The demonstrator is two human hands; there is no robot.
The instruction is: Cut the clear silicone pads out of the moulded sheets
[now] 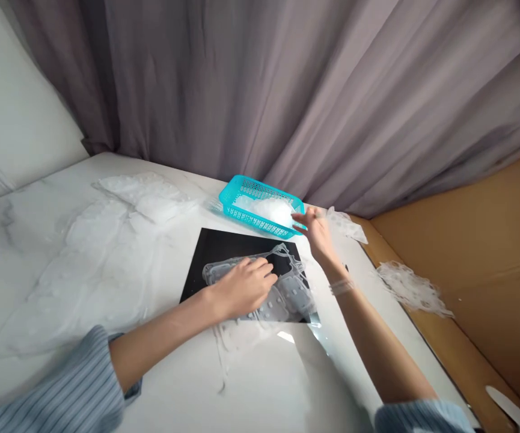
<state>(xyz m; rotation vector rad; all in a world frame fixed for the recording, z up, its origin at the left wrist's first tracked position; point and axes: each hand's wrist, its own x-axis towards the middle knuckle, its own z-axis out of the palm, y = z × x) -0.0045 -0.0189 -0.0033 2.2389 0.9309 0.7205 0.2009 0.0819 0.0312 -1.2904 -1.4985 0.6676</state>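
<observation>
Left grip [241, 288] open, flat on clear plastic blister sheet [292, 296]; sheet lies on black mat [214, 252], long axis running sideways under grip. Right grip [316, 231] apart, fingers spread, just beside teal basket [241, 187], farther from sheet.

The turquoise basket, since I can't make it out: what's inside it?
The turquoise basket holds a white puffy bunch of filmy material; the basket's floor is covered, so anything beneath stays hidden.

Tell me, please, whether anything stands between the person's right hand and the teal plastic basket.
Nothing visible does. The right hand is already at the right end of the teal plastic basket, with its fingertips at the rim, close to the white wad of plastic lying inside.
</observation>
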